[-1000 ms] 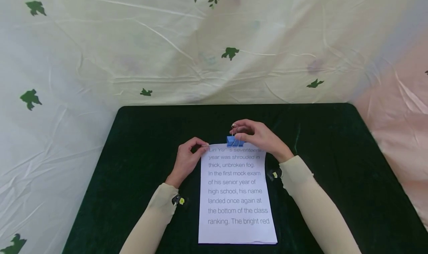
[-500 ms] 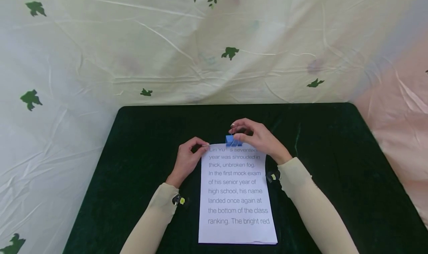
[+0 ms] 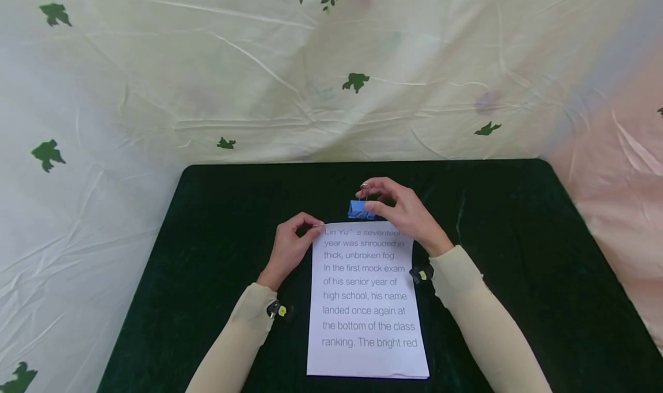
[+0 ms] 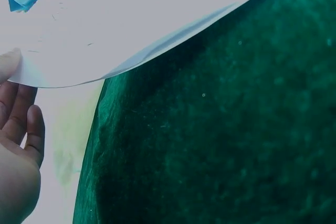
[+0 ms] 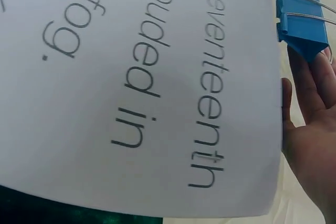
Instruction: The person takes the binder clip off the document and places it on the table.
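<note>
A stack of printed paper [image 3: 365, 301] lies upright to the viewer, its top end raised. My left hand [image 3: 292, 244] pinches the top left corner between thumb and fingers, as the left wrist view shows with the thumb [image 4: 9, 64] on top. Just beyond the top edge, a blue binder clip [image 3: 359, 209] with wire handles is held by my right hand [image 3: 406, 212]. In the right wrist view the binder clip [image 5: 304, 19] stands right at the paper's edge, and appears off the sheets. Part of its handles is hidden by the fingers.
A dark green cloth-covered table [image 3: 233, 209] carries the paper. Behind it hangs a pale curtain [image 3: 259, 82] with green bird shapes. Small dark devices with yellow marks sit at both wrists.
My right hand has lifted the binder clip up and away from the paper's top edge, where it sat over the edge before. The left hand has stayed at the corner.
</note>
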`<state>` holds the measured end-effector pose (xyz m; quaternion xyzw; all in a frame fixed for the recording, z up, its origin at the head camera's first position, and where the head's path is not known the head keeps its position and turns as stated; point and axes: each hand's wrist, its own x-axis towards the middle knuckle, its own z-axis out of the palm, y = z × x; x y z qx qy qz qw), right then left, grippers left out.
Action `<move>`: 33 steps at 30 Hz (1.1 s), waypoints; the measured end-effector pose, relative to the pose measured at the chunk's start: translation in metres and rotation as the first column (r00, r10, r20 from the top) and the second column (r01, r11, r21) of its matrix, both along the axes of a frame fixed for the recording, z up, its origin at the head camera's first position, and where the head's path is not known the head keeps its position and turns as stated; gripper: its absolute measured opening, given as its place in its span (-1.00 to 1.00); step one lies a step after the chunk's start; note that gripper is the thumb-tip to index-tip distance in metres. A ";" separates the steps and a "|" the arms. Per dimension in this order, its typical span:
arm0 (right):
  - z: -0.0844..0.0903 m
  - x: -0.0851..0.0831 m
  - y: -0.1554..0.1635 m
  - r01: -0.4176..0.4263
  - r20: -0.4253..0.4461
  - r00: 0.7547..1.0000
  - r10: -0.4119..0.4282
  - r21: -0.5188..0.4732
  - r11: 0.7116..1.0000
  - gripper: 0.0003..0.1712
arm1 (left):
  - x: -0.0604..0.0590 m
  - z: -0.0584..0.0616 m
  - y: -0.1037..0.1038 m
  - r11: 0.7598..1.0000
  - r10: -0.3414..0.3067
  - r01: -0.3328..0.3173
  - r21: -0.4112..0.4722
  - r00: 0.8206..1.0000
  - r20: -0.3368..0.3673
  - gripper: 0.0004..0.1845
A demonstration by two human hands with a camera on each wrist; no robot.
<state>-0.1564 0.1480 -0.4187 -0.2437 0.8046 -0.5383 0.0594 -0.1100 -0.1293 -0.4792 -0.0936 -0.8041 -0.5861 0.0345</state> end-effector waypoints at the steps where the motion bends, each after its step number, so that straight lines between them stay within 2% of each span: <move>1: 0.001 0.001 0.001 0.005 0.008 1.000 -0.005 -0.009 1.000 -0.54 | 0.000 0.000 0.000 1.000 0.000 0.000 -0.001 1.000 -0.002 -0.92; 10: 0.011 0.011 0.012 0.048 0.071 0.997 -0.043 -0.072 0.996 -0.49 | -0.002 -0.001 -0.003 0.999 0.000 0.000 -0.034 1.000 -0.007 -0.94; 25: 0.013 0.024 0.039 0.069 0.008 0.998 -0.068 -0.038 0.997 -0.47 | -0.004 -0.006 -0.005 0.998 -0.019 0.019 -0.062 1.000 -0.009 -0.95; 33: 0.010 0.036 0.064 0.155 -0.008 0.988 -0.155 0.021 0.988 -0.49 | -0.006 -0.006 -0.007 0.997 -0.019 0.019 -0.076 1.000 0.005 -0.94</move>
